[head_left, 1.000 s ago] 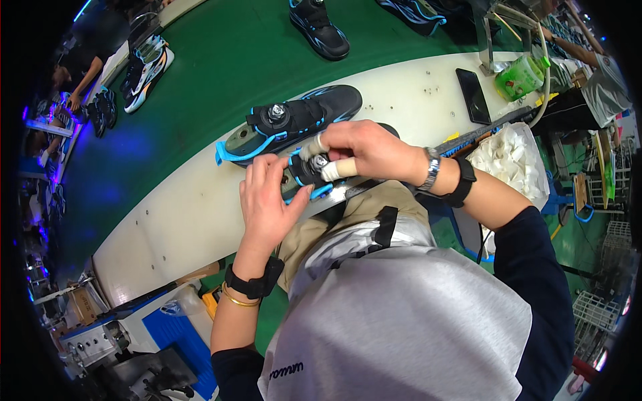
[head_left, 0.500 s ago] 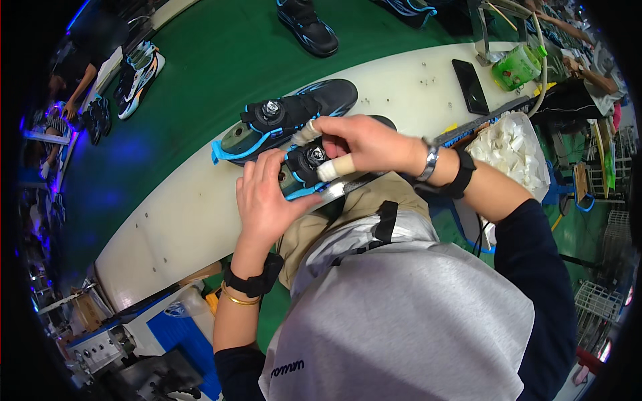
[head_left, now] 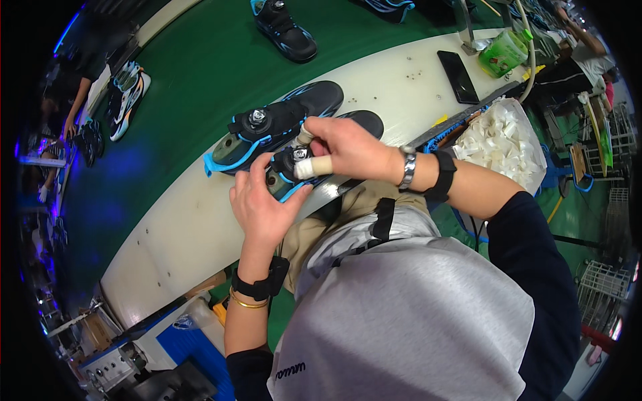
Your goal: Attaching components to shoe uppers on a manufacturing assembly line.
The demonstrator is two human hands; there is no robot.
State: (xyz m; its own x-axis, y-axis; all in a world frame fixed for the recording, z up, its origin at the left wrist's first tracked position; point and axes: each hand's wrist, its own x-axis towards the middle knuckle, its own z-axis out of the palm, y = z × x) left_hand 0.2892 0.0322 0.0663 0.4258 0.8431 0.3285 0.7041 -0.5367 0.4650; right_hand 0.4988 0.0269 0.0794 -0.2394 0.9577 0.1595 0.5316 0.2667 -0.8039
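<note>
Two black shoes with blue trim lie side by side on the white worktop, each with a round dial on its upper. My left hand [head_left: 259, 204] is closed around the heel end of the near shoe [head_left: 363, 125], its thumb along the near side. Bent over that same shoe, my right hand [head_left: 351, 150] has its taped thumb and index finger on either side of the dial [head_left: 301, 154]. My right hand covers the shoe's middle. Just beyond lies the far shoe [head_left: 304, 103], which neither hand clearly grips.
A green belt [head_left: 194, 73] runs beyond the white worktop [head_left: 160, 234], carrying another black shoe [head_left: 284, 30] and a multicoloured shoe [head_left: 129, 100]. On the right are a black phone [head_left: 458, 77], a green container [head_left: 503, 53] and a bin of white scraps [head_left: 498, 144]. Other people work at both sides.
The whole view has shifted and turned slightly, so most things sit further left. Both hands stay on the near shoe, the right fingers still at its dial.
</note>
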